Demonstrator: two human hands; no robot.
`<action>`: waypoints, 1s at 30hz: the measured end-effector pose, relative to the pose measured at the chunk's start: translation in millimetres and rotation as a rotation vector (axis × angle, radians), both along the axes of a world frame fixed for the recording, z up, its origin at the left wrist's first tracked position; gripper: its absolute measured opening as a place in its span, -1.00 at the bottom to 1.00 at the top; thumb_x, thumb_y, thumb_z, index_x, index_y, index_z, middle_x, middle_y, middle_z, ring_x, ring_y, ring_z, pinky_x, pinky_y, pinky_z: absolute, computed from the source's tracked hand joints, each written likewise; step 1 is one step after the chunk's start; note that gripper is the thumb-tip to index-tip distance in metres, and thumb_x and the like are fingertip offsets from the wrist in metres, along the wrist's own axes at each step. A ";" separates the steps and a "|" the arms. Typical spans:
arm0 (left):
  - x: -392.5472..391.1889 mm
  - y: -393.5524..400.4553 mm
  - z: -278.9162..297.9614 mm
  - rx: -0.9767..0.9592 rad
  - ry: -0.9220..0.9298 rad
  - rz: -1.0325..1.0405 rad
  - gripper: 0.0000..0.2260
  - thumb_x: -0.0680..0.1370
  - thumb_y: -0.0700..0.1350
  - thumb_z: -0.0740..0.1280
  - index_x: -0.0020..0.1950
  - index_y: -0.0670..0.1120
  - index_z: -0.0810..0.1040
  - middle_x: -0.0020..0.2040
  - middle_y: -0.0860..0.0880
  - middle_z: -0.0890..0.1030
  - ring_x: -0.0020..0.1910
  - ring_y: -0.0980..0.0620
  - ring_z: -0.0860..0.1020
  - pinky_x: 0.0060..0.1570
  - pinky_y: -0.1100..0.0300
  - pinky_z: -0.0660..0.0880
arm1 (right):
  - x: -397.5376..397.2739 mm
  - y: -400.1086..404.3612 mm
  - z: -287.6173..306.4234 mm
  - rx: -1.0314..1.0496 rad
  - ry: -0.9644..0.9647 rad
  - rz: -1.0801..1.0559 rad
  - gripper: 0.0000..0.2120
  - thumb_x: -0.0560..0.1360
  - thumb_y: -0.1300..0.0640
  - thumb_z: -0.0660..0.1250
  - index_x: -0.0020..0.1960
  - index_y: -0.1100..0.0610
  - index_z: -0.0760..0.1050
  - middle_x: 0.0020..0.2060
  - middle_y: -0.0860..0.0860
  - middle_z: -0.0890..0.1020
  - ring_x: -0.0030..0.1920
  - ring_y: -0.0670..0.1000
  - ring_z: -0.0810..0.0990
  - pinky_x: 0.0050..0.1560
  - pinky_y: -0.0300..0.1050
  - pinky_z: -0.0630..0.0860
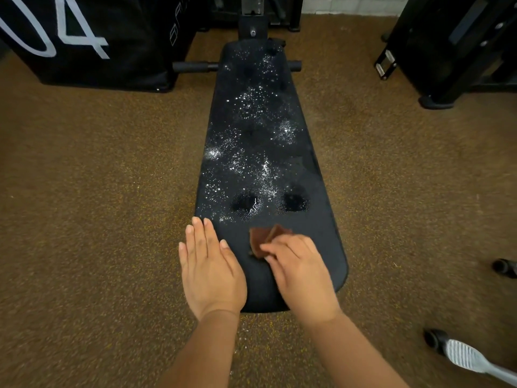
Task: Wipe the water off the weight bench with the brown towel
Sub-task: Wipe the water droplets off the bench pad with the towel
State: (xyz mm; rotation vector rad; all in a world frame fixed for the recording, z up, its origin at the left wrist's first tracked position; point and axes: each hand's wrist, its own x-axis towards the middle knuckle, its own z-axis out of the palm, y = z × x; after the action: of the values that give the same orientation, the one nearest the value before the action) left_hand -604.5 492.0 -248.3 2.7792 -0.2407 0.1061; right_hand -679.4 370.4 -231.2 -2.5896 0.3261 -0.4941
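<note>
A long black weight bench (324, 233) runs away from me over the brown floor. Water droplets (251, 152) speckle its middle and far part, with two wet dimples near me. The near end looks dry. My right hand (299, 273) presses a small folded brown towel (261, 240) onto the bench's near part, fingers closed over it; only the towel's far corners show. My left hand (209, 264) lies flat with fingers together on the bench's near left edge, holding nothing.
A big black padded box (84, 37) with white numerals stands far left. Black machine frames (453, 51) stand at far right. A grey foot plate (464, 357) and a black rubber foot (503, 267) lie at the lower right. The bench's handle bar (193, 67) sticks out sideways.
</note>
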 end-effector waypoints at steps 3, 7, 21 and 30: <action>-0.6 0.3 1.4 0.003 0.002 -0.003 -0.50 0.60 -0.01 -0.16 0.51 -0.15 0.12 0.52 -0.04 0.11 0.51 0.03 0.02 0.46 0.08 -0.11 | -34.0 -43.5 4.1 -0.070 0.044 -0.041 -0.80 0.49 0.13 0.29 0.03 0.14 0.64 -0.05 0.04 0.62 -0.01 0.09 0.54 0.14 -0.19 0.37; -0.4 -1.3 0.6 -0.003 0.004 0.009 -0.50 0.60 0.00 -0.16 0.51 -0.14 0.11 0.52 -0.03 0.10 0.51 0.05 0.01 0.46 0.09 -0.13 | -16.2 -84.3 2.6 -0.044 0.090 -0.373 -0.85 0.46 0.28 0.40 0.02 0.17 0.63 -0.06 0.11 0.63 -0.02 0.22 0.54 0.08 -0.27 0.21; -0.5 -0.8 1.8 -0.024 0.003 0.007 -0.51 0.60 -0.01 -0.16 0.51 -0.14 0.12 0.52 -0.04 0.12 0.50 0.04 0.02 0.46 0.09 -0.12 | -2.6 -59.3 0.4 -0.031 0.030 -0.294 -0.84 0.46 0.26 0.39 0.03 0.15 0.63 -0.07 0.07 0.62 -0.05 0.14 0.53 0.09 -0.25 0.28; 1.2 1.0 1.7 -0.089 0.014 -0.006 -0.50 0.60 0.00 -0.17 0.50 -0.15 0.15 0.52 -0.04 0.13 0.50 0.05 0.02 0.46 0.09 -0.12 | 42.4 19.5 8.4 0.309 0.016 -0.021 -0.62 0.56 -0.09 0.16 0.28 0.03 0.52 0.22 -0.07 0.55 0.27 -0.08 0.42 0.33 -0.37 0.19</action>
State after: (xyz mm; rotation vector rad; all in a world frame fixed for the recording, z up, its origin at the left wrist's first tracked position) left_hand -603.3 492.9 -246.6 2.6898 -0.2350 0.0930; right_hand -637.0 389.9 -222.8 -2.2932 0.4015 -0.3958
